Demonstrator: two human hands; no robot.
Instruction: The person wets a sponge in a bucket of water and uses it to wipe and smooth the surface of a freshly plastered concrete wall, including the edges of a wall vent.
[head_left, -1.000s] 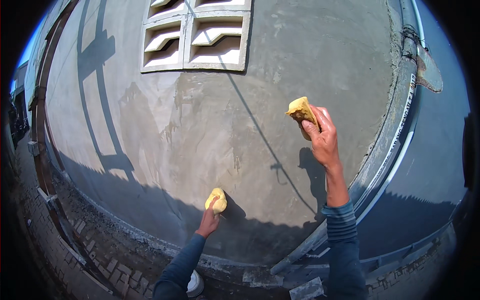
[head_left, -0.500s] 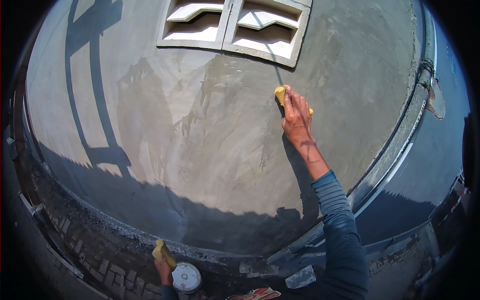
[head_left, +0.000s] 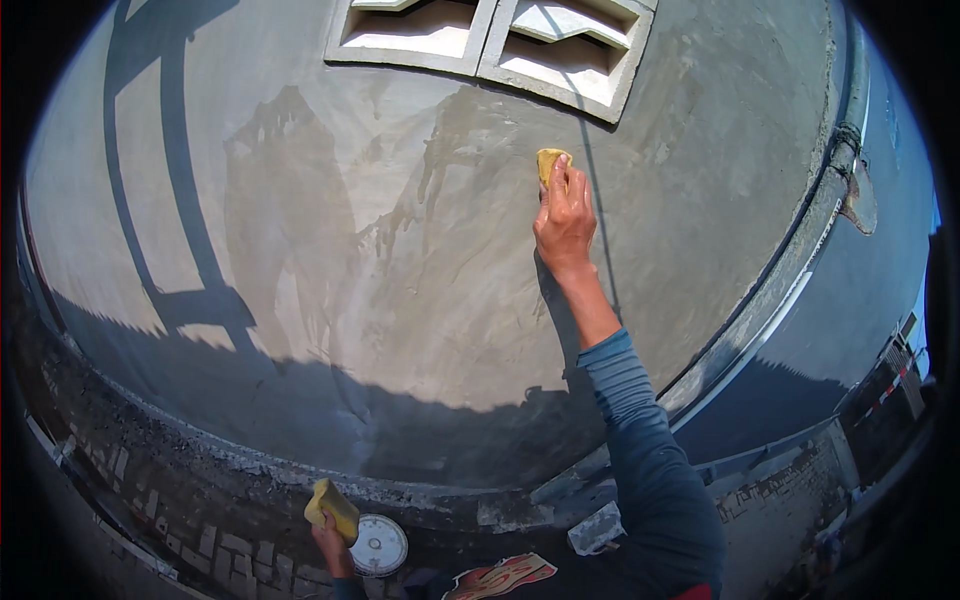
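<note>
My right hand (head_left: pixel 567 222) is closed around a yellow sponge (head_left: pixel 549 160) and holds it against the grey plastered wall (head_left: pixel 450 330), below the pale vent block (head_left: pixel 560 88). The sponge's upper end sticks out past my fingers; the rest is hidden by the hand. Low on the left, my left hand (head_left: pixel 333 546) grips a second, thicker yellow sponge (head_left: pixel 334 510), away from the wall face. Beside that hand stands a round white bucket or lid (head_left: pixel 379 545). Dark, damp-looking patches mark parts of the plaster.
Along the wall's right edge runs a grey pipe (head_left: pixel 765 335), with a trowel-like blade (head_left: pixel 860 200) hanging near its top. A pale block (head_left: pixel 597 529) lies at the wall's foot. Loose bricks or pavers (head_left: pixel 215 550) cover the ground at lower left. A ladder-shaped shadow falls on the wall.
My right hand has slid its sponge leftward across the plaster, away from the vent's lower right corner. My left hand keeps its sponge in nearly the same place. The view has shifted slightly.
</note>
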